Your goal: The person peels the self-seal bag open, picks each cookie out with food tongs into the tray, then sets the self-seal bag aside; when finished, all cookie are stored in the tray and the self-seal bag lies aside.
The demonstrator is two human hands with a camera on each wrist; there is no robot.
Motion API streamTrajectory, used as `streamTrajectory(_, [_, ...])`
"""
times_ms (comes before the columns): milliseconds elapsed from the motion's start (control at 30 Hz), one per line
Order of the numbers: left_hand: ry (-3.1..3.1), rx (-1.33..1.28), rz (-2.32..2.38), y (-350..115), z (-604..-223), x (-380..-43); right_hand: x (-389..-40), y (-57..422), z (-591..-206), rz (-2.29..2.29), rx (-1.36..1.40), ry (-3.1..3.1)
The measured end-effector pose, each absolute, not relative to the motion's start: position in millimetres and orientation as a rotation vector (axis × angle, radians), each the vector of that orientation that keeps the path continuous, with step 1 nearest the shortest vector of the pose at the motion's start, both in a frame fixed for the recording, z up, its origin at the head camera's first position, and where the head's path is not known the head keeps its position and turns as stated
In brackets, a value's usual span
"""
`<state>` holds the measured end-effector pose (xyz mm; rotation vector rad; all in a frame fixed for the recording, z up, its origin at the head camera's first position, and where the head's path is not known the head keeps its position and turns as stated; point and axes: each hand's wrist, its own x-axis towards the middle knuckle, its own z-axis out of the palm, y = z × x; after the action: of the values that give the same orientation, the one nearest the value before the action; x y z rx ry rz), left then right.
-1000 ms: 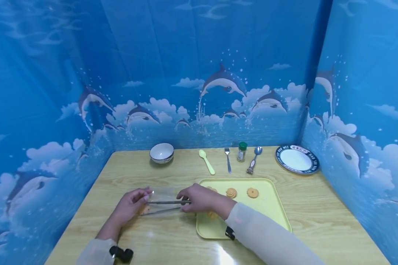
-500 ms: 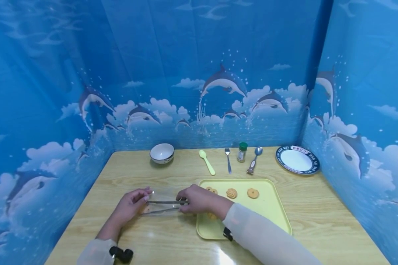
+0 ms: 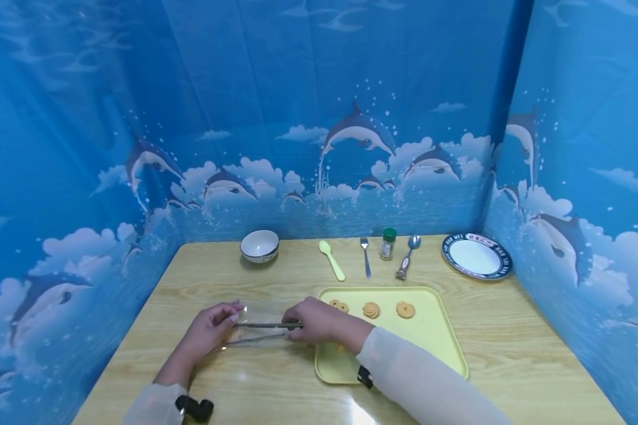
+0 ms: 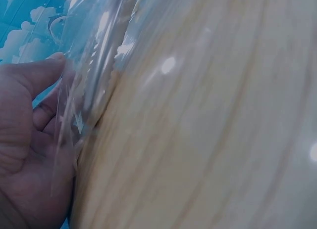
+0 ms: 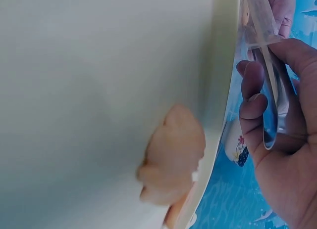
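My left hand (image 3: pixel 210 330) holds the end of a clear plastic bag (image 4: pixel 74 85) between thumb and fingers. Metal tongs (image 3: pixel 268 324) reach leftward into the bag, their two arms spread apart at the left end. My right hand (image 3: pixel 311 320) grips the tongs near their bent end, which shows in the right wrist view, thumb on one side and fingers on the other. That hand overlaps the left edge of a yellow tray (image 3: pixel 414 348) bearing several cookies (image 3: pixel 371 310). One cookie (image 5: pixel 173 157) lies close to the tray rim below the right hand. The tongs' tips are partly hidden by the left hand.
Along the table's back stand a white bowl (image 3: pixel 259 245), a pale green spoon (image 3: pixel 332 260), a fork (image 3: pixel 366 258), a green-capped jar (image 3: pixel 387 244), a metal spoon (image 3: pixel 408 257) and a dark-rimmed plate (image 3: pixel 476 255). Blue dolphin-printed curtains (image 3: pixel 351 195) surround the table.
My right hand has shifted slightly left with the tongs, and their arms look a little wider apart at the tips. My left hand stays in place. The bowl, tray and cutlery are unmoved.
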<state>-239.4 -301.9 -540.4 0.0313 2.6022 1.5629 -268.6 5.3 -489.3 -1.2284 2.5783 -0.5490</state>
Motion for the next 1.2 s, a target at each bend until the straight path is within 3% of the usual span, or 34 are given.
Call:
streamTrajectory(567, [2.643,0.076,1.538,-305.2,-542.0,-240.5,-266.4,67.4,-483.3,-0.606,-1.167,2.610])
streamTrajectory(1200, [2.646,0.108,1.550,-304.0,-542.0,-239.9,-233.0,198.2,-463.4,-0.840,-0.993,2.672])
